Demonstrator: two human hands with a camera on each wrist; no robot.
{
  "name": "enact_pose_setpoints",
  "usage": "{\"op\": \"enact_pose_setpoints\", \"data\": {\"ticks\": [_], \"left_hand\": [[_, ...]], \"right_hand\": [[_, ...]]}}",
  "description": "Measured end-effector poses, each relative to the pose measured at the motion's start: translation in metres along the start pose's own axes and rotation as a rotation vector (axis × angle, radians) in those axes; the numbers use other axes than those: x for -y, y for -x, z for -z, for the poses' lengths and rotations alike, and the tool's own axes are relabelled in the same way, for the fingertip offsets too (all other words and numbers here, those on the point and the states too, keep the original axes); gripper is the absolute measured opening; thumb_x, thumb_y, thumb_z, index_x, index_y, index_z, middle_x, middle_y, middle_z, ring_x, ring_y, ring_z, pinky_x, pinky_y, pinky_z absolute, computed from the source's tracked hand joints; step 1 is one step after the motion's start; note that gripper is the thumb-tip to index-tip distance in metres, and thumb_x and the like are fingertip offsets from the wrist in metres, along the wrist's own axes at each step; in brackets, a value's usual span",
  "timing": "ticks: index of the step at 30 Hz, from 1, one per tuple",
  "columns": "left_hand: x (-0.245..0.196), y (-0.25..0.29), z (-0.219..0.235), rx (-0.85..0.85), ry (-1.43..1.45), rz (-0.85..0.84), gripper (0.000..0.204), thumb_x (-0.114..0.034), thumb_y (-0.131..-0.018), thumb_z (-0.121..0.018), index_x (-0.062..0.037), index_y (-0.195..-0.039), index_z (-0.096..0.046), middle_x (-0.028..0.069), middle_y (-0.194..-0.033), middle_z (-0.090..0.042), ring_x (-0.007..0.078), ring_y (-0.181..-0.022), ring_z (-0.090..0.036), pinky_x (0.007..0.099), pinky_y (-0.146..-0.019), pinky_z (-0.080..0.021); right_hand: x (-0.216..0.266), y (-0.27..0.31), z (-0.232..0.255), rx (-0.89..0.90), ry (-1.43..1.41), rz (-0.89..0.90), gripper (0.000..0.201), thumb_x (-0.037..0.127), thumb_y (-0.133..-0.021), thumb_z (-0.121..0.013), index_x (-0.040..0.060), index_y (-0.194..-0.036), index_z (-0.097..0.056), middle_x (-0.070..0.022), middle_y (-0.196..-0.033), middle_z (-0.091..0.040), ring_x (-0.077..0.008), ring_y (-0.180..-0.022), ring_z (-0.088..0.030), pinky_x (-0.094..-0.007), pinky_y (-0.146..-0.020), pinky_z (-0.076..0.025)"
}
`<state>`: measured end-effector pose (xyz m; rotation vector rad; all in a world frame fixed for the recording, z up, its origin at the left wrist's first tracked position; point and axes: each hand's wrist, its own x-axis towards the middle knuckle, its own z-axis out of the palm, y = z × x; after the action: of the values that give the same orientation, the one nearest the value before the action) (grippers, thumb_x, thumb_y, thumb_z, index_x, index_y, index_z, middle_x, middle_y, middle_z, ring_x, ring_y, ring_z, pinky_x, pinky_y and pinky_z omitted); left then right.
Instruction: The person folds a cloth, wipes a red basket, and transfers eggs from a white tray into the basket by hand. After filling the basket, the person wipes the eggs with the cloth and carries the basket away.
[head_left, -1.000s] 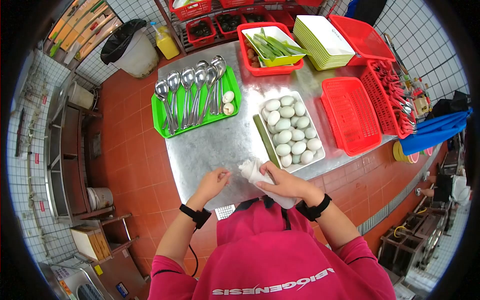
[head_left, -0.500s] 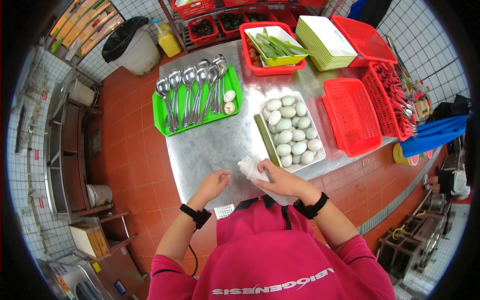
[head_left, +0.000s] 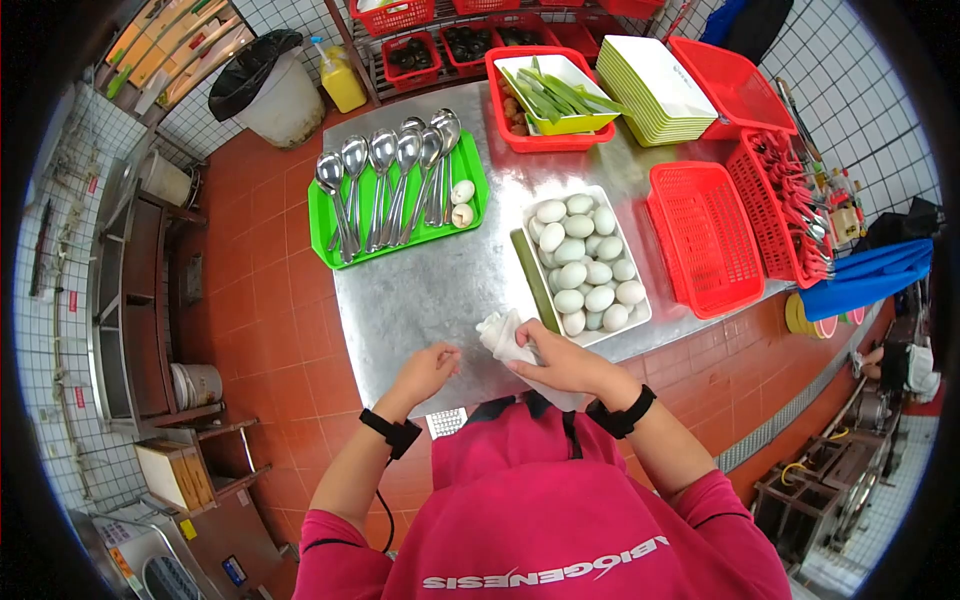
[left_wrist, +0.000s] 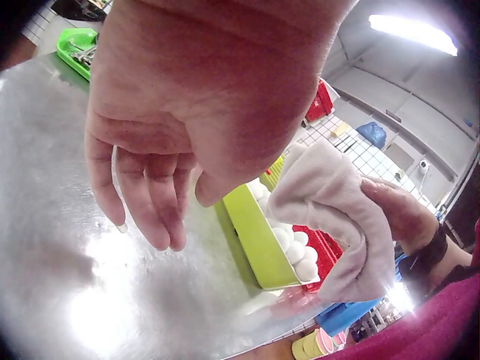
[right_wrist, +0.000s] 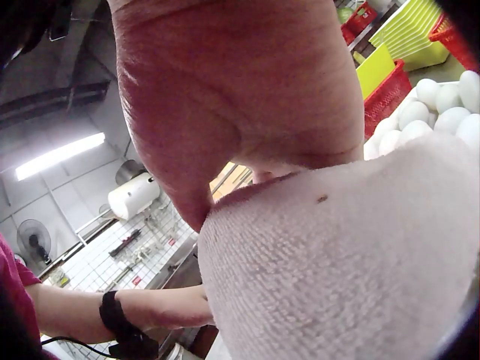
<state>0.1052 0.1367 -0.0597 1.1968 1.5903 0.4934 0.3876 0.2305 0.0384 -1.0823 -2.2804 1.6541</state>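
Note:
My right hand [head_left: 565, 362] grips a white terry cloth [head_left: 503, 338], bunched at its top and hanging down over the table's near edge. In the right wrist view the cloth [right_wrist: 337, 255] fills the lower right, with a small brown speck on it. To the left, my left hand [head_left: 428, 370] holds nothing; in the left wrist view its fingers [left_wrist: 154, 202] hang loosely bent over the metal table. Just beyond the cloth, pale eggs [head_left: 570, 275] fill a white-lined, green-sided tray [left_wrist: 259, 259].
A green tray [head_left: 470, 160] at the far left bears several metal ladles [head_left: 383, 150] and two eggs, one cracked [head_left: 462, 215]. Red baskets [head_left: 705, 240] stand on the right. Stacked trays [head_left: 655, 90] and a red basket with green leaves [head_left: 550, 90] are at the back.
The head view has shifted slightly, so the table's things sit a little lower and to the right. Both hands keep nearly the same pose, the right still holding the cloth.

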Motion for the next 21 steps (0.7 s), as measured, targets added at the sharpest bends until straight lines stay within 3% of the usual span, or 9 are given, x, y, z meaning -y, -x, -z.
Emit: {"op": "enact_pose_setpoints", "data": {"ticks": [13,21], "left_hand": [[0.002,0.000,-0.002,0.030,0.009,-0.002,0.029,-0.022,-0.102,-0.058,0.0016,-0.118,-0.068,0.0132,-0.093,-0.076,0.0227,-0.087,-0.075,0.0345,-0.080,-0.056],[0.004,0.000,-0.004,0.039,0.013,0.000,0.028,-0.020,-0.102,-0.059,0.0016,-0.118,-0.067,0.0144,-0.095,-0.076,0.0226,-0.086,-0.075,0.0349,-0.079,-0.056]], "right_hand": [[0.008,0.001,0.004,0.018,-0.002,-0.033,0.043,0.034,-0.099,-0.067,0.0040,-0.119,-0.044,-0.0261,-0.099,-0.063,-0.0403,-0.091,-0.064,-0.0444,-0.082,-0.049],[0.004,0.000,0.001,0.000,0.000,-0.009,0.044,0.034,-0.099,-0.068,0.0029,-0.119,-0.044,-0.0265,-0.108,-0.062,-0.0405,-0.099,-0.063,-0.0438,-0.088,-0.048]]}}
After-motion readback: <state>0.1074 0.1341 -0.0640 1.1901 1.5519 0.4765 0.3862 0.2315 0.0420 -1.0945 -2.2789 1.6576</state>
